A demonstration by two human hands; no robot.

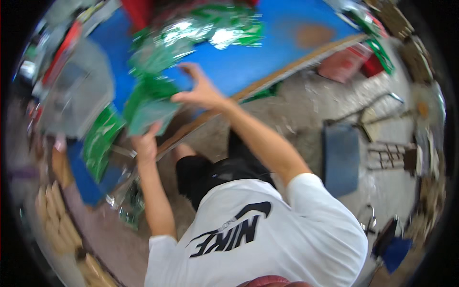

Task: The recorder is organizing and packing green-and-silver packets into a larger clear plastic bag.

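Observation:
Over the near edge of a blue-topped table (229, 67), my left hand (145, 142) grips the lower end of a green and clear plastic bag (152, 107). The bag is smeared by motion, and part of my left fingers is hidden by it. My right hand (203, 91) is beside the bag's right side, thumb and fingers spread apart, with nothing seen between them. Just beyond the bag, a pile of shiny green and clear plastic bags (205, 28) lies across the table.
Left of the table are a translucent grey plastic sheet (79, 86) and another green bag (102, 141). On the right stand a blue-grey chair (341, 158) and a pinkish-red package (345, 62). Tan rolls (57, 217) lie at the far left. Plastic scraps litter the floor.

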